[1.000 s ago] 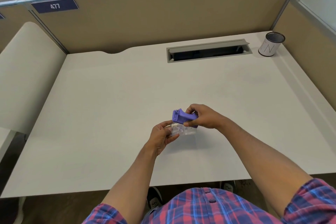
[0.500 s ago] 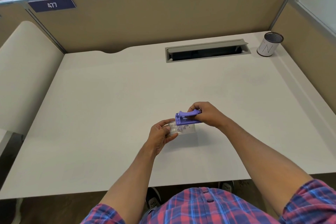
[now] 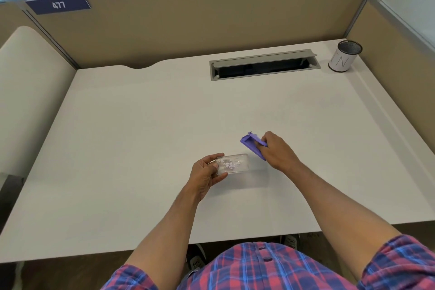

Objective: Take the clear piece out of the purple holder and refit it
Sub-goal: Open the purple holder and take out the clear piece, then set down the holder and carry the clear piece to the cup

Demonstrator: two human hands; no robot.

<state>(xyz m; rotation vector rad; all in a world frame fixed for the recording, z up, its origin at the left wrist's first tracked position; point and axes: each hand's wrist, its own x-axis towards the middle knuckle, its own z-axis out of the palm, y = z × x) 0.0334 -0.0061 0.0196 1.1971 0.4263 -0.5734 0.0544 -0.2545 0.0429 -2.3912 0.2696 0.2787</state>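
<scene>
The clear piece [image 3: 233, 163], a flat rounded rectangle with small pale bits inside, is out of the purple holder. My left hand [image 3: 205, 176] grips its left end above the white desk [image 3: 141, 148]. My right hand [image 3: 276, 149] holds the purple holder [image 3: 251, 145] up and to the right, tilted, with its hollow side showing. A clear gap separates the two parts.
A grey cable tray [image 3: 263, 65] with its lid raised is set into the desk at the back. A white mesh-topped cup [image 3: 344, 59] stands in the far right corner. Tan partition walls [image 3: 211, 19] close the back and right. A cream cushion [image 3: 28, 92] lies left.
The purple holder has come off the clear piece. My right hand carried it up and to the right, while my left hand kept the clear piece in place.
</scene>
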